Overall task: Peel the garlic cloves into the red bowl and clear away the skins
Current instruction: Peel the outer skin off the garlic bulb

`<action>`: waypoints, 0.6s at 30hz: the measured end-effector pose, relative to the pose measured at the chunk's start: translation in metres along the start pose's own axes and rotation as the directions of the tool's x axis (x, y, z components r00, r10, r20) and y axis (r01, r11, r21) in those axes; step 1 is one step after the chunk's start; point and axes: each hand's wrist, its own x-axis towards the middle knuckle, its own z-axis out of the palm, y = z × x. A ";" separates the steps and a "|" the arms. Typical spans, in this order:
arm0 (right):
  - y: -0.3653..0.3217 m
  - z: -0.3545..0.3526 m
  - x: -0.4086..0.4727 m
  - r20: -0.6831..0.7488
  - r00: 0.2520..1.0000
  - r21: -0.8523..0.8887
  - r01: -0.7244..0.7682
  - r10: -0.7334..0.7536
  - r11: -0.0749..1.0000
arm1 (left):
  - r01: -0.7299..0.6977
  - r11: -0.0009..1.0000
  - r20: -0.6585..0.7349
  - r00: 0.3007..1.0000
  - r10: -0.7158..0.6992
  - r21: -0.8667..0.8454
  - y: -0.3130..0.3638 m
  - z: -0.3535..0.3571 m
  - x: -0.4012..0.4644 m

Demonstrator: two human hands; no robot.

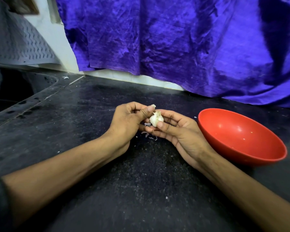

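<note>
Your right hand (177, 131) cradles the garlic bulb (155, 120) mid-frame while your left hand (129, 119) pinches a skin flake (153, 106), handy to the empty red bowl (241, 136) at right.

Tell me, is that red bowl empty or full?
Empty. The bowl shows only bare red inside, with no peeled cloves. The garlic is between both hands, skin partly on.
</note>
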 end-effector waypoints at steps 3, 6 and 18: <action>0.001 -0.002 0.001 -0.001 1.000 0.024 0.005 -0.005 1.000 | 0.064 0.996 -0.036 0.997 -0.066 -0.062 0.000 -0.001 0.002; 0.001 -0.003 0.003 0.002 1.000 0.020 -0.002 0.002 1.000 | 0.088 0.994 -0.108 0.990 -0.095 -0.067 0.000 -0.006 0.007; 0.003 -0.004 0.003 -0.074 0.997 0.042 0.037 -0.034 0.998 | -0.004 0.985 0.049 0.999 -0.005 0.171 -0.001 -0.004 0.001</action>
